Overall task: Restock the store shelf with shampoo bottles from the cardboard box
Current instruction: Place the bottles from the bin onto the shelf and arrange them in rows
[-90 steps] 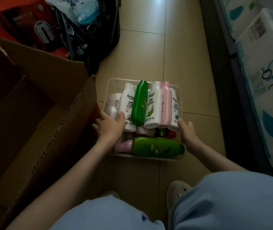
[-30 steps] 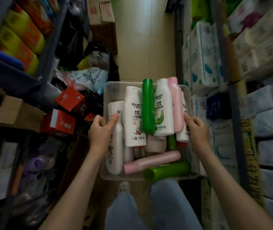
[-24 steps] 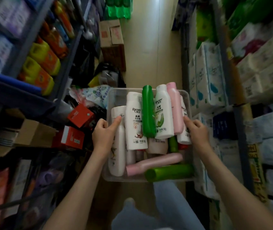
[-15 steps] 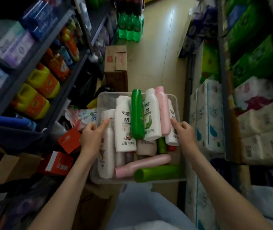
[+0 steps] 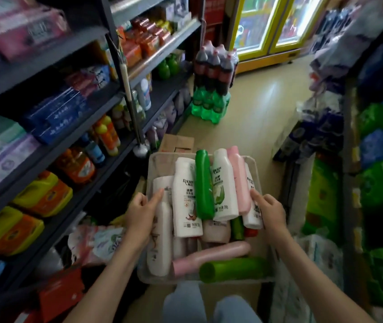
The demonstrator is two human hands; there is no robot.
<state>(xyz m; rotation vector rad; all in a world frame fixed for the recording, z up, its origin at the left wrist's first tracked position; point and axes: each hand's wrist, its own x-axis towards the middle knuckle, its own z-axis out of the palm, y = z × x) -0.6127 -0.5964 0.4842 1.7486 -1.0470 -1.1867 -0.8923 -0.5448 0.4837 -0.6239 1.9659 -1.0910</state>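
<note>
I am holding both arms out forward, my left hand [image 5: 142, 212] and right hand [image 5: 270, 212] each gripping a side of the clear bin [image 5: 161, 163], thumbs hooking inside.

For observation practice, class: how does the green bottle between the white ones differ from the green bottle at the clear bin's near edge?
The far green bottle lies along the clear bin's length; the near green bottle lies across it. The far one sits between white bottles; the near one beside a pink bottle. Both are green and lying down.
</note>
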